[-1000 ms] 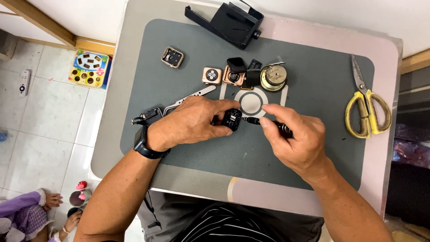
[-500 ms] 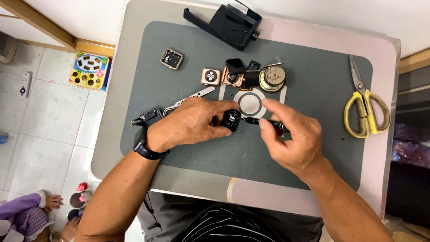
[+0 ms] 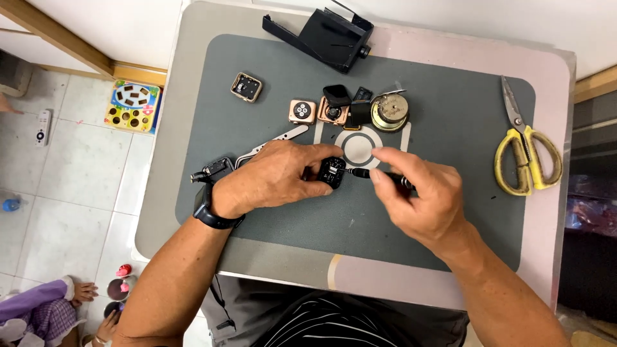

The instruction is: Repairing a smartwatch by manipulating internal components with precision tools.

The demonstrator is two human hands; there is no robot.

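The left hand (image 3: 273,183) is closed around a small black square watch case (image 3: 333,172), pinning it between thumb and fingertips just above the grey mat (image 3: 450,115) on the counter (image 3: 553,212). The right hand (image 3: 421,199) is curled shut on a slim dark screwdriver (image 3: 369,174), held like a pen, with its tip touching the right edge of the watch case.

To do this well, the left hand should keep the case flat and steady, ideally resting on the mat so it cannot rock. The screwdriver looks best kept in line with the spot it works on, with light pressure and small turns from the fingertips rather than the wrist; a slip could scratch the case or jab the thumb beside it. Any tiny part that comes loose is easier to find if it drops onto the mat.

Just behind the hands lie a white ring (image 3: 358,147), metal tweezers (image 3: 273,142), two gold-coloured watch cases (image 3: 302,111), and a round brass part (image 3: 389,112). Yellow-handled scissors (image 3: 524,151) sit well apart to the right.
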